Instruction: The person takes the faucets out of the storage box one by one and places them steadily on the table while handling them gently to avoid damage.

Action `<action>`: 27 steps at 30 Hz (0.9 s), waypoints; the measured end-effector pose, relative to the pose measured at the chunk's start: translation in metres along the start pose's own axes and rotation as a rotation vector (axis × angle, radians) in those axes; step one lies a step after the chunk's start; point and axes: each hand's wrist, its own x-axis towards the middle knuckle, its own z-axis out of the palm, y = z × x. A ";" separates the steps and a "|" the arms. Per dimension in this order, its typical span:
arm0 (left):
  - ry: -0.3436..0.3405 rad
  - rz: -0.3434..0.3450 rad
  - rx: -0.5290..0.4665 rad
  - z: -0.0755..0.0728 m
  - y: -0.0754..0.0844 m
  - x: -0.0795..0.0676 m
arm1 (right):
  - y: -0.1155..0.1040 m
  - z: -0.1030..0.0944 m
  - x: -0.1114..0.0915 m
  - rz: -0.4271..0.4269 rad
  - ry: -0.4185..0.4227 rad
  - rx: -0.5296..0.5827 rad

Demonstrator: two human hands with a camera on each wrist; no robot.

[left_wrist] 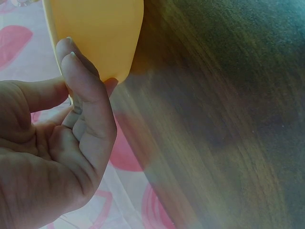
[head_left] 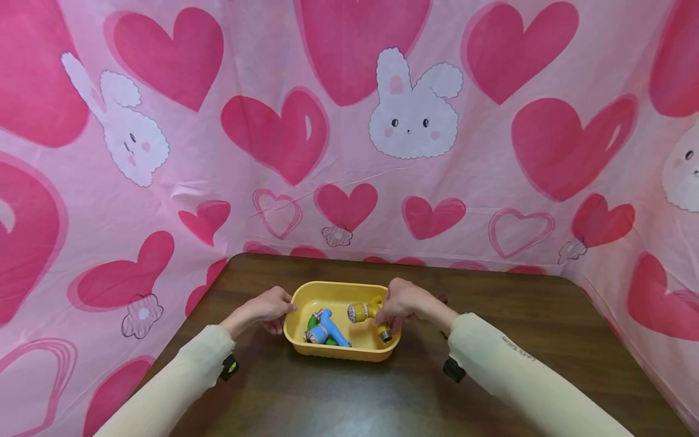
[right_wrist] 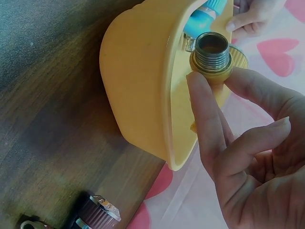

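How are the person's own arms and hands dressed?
The left sleeve and right sleeve are pale cream, with gathered cuffs; the right one bears dark lettering, too small to read. A black object shows beside each cuff, the left one with a yellowish mark. The left hand and right hand wear no gloves.

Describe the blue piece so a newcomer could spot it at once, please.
On the brown table is a yellow basin. Toward its left end the blue piece partly covers a green piece. The right hand holds a yellow piece; only this one is blue.
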 end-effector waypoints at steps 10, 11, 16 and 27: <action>0.008 -0.002 -0.005 0.001 -0.001 0.000 | 0.004 -0.001 -0.003 -0.005 -0.009 0.029; 0.008 -0.003 -0.007 0.001 -0.001 0.000 | 0.005 -0.001 -0.003 -0.005 -0.008 0.028; 0.010 0.002 -0.007 0.001 -0.001 0.000 | 0.005 -0.003 -0.005 -0.007 -0.005 0.019; 0.015 0.003 0.002 0.001 -0.001 0.001 | 0.008 -0.004 -0.009 -0.006 0.005 0.027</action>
